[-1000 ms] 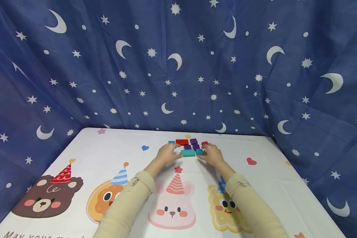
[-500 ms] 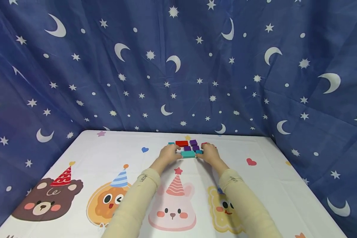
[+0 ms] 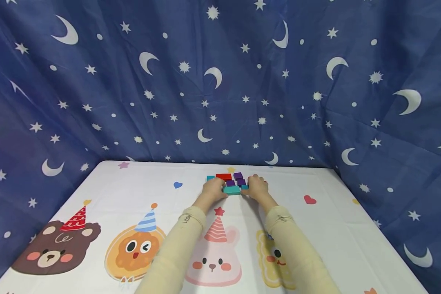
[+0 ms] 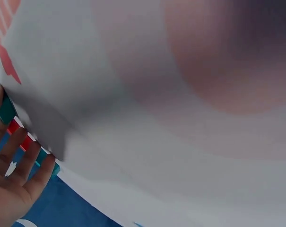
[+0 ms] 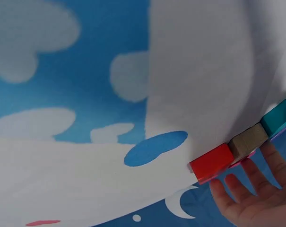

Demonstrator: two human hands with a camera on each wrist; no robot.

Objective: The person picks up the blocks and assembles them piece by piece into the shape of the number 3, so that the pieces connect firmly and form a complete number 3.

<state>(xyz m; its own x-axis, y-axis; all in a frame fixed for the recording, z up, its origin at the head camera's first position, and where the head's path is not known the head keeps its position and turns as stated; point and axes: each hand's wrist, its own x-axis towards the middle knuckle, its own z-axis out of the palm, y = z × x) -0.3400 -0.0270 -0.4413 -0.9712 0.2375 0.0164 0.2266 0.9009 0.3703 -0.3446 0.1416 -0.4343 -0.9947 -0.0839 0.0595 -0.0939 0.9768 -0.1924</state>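
A cluster of small blocks lies at the table's far side. In the head view it shows a long teal block (image 3: 231,190) in front, a red block (image 3: 223,177) behind, several purple blocks (image 3: 237,175) and a blue block (image 3: 244,187). My left hand (image 3: 214,190) borders the cluster on the left, its thumb by the teal block and its fingers (image 4: 31,158) stretched along the blocks. On the right side, my right hand (image 3: 257,190) has its fingers (image 5: 263,182) extended against a row with a red block (image 5: 211,163) and a brown block (image 5: 248,142). Its thumb is mostly hidden.
A white tablecloth (image 3: 132,192) with printed cartoon animals and treats covers the table. Close behind the blocks hangs a dark blue curtain (image 3: 220,122) with moons and stars.
My left hand has moved right against the cluster, and my right hand slightly left. The space between the hands is narrower; the pink-red block on the right is now mostly covered.
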